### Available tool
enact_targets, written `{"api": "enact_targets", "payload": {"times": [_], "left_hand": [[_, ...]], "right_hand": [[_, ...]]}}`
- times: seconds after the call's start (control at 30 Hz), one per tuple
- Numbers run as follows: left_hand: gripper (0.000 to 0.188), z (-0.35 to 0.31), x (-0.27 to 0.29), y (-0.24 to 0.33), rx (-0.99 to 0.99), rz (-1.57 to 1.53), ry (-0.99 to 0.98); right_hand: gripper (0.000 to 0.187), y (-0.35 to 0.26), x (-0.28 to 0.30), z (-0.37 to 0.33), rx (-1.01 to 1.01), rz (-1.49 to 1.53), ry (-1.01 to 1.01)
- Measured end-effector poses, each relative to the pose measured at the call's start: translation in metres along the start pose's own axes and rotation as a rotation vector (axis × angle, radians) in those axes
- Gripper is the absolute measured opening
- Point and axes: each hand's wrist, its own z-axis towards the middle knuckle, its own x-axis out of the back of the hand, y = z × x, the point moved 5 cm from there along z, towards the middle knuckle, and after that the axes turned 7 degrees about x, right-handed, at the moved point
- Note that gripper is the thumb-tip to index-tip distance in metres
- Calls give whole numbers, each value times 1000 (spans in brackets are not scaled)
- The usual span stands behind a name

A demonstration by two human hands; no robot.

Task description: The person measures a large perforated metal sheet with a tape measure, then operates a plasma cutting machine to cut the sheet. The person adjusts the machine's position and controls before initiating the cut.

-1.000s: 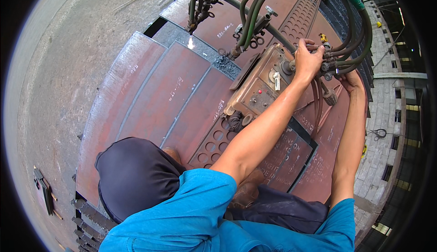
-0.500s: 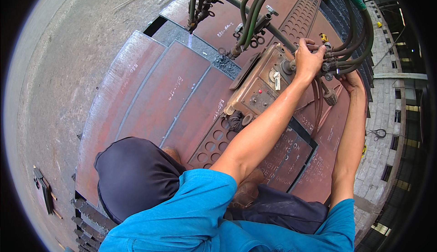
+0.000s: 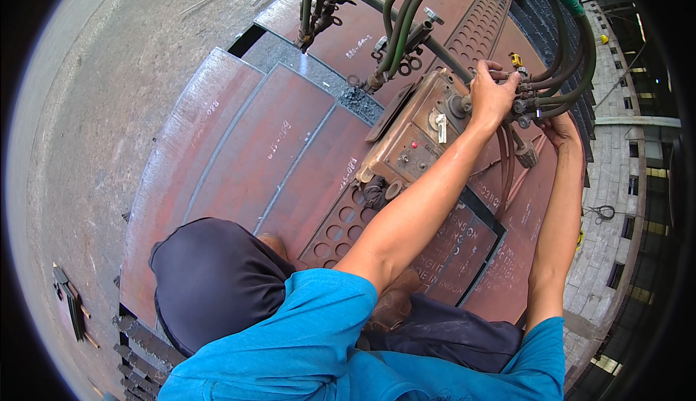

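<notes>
My left hand (image 3: 491, 98) reaches to the valve manifold (image 3: 528, 104) on the cutting machine, with its thumb and fingers closed round a small valve there. Under the manifold's right side, my right hand (image 3: 562, 131) has its fingers curled, their tips hidden by the fittings. The gas cutting machine (image 3: 424, 136) has a worn brown body with knobs and a red light. Dark hoses (image 3: 586, 46) loop from the manifold. At the far left of its bar, a cutting torch (image 3: 304, 39) points down with a pale flame (image 3: 303, 62) over the steel plate (image 3: 290, 133). A second torch (image 3: 375, 78) hangs nearer.
Perforated plate strips (image 3: 341, 231) lie beside the machine. A small yellow item (image 3: 516, 60) sits by the manifold. Dark slag (image 3: 357, 102) lies in the cut gap. My dark-covered head (image 3: 217, 278) fills the lower left. Scrap pieces (image 3: 72, 303) rest on the concrete floor (image 3: 80, 155).
</notes>
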Motion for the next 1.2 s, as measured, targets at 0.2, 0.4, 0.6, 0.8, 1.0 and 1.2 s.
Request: {"api": "enact_targets", "payload": {"times": [0.2,0.4,0.6,0.8,1.0,1.2], "left_hand": [[51,0,-1,-1,-1,-22,-5],[50,1,1,-1,-8,-20,5],[51,0,2,-1,-19,-27,3],[51,2,-10,-4,38,-19,-21],[62,43,-8,28,66,214,-198],[45,57,-26,32,182,537,-383]], "right_hand": [[21,0,4,2,9,44,-41],[20,3,3,4,-3,-1,-11],[17,8,8,6,1,20,2],[22,6,16,-4,-21,25,-2],[28,-16,14,-4,-35,-178,-63],[31,5,30,-14,-94,-129,-10]]}}
